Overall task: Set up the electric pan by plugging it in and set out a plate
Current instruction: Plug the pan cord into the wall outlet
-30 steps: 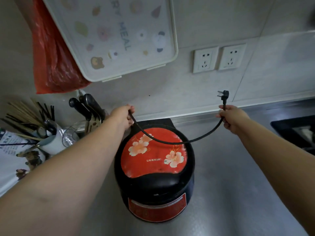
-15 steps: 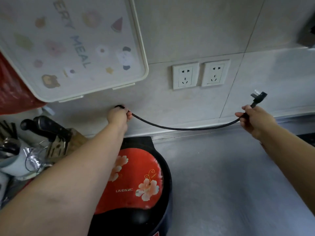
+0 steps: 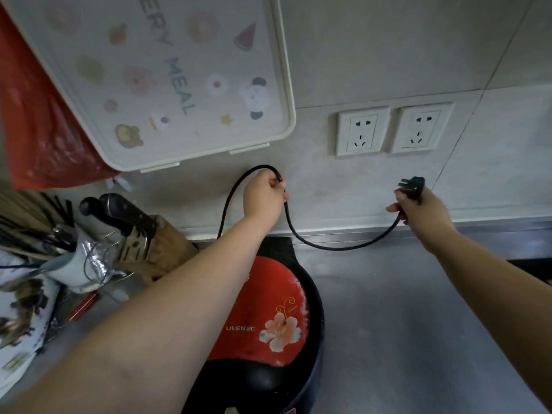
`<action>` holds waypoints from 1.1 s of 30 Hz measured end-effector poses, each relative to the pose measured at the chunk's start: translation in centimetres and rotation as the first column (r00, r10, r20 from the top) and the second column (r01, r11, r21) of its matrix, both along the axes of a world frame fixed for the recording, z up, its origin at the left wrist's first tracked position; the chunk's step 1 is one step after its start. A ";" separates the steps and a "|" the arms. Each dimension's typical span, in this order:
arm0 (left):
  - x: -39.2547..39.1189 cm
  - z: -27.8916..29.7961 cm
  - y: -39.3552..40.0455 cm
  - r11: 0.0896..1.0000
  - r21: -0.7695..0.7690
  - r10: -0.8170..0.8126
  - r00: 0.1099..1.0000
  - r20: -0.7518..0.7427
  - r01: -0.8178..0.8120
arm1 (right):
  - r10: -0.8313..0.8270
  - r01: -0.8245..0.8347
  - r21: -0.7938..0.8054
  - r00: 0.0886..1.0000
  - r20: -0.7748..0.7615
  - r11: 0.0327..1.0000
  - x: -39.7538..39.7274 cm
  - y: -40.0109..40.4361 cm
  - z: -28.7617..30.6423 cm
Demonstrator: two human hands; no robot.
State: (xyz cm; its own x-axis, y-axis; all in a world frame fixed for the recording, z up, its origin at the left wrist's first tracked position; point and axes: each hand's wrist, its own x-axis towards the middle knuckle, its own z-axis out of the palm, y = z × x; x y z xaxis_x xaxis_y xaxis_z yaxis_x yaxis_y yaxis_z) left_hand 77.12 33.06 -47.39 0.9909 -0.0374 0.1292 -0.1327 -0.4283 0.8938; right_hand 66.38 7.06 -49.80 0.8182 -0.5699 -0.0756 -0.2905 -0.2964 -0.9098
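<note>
The electric pan, black with a red flowered lid, stands on the steel counter under my left forearm. Its black cord loops up behind the pan, through my left hand, then sags across to my right hand. My right hand grips the cord just below the black plug, whose prongs point left. Two white wall sockets sit above and between my hands, both free. No plate is in view.
A white printed board hangs on the wall above a red bag. A knife block and a utensil holder with chopsticks stand at the left. The steel counter stretches right to a dark hob edge.
My right hand has slid up the cord to just under the plug and moved left, closer to the sockets. The cord between my hands has gone from taut to sagging.
</note>
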 end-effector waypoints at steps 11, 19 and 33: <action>-1.1 -4.0 -5.5 0.551 0.705 -0.262 0.895 -0.362 0.446 | 0.255 -0.347 -0.296 0.917 -0.308 0.890 0.9 0.2 1.8; -0.7 -4.7 -6.1 0.197 0.918 -0.090 0.939 -0.331 0.343 | 0.288 -0.334 -0.115 0.911 -0.295 0.936 2.0 0.7 3.8; 0.3 3.3 -9.7 0.978 -0.099 -0.173 0.981 0.084 0.181 | -0.064 0.079 -0.123 0.990 0.122 0.989 7.3 5.7 4.5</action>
State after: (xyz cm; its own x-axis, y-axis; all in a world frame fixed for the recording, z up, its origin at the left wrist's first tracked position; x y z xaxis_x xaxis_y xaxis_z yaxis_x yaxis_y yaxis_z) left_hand 77.43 23.33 -44.13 0.9573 -0.1936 0.2148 -0.2656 -0.2953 0.9178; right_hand 73.65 12.78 -45.35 0.7739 -0.6260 0.0958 -0.2081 -0.3943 -0.8951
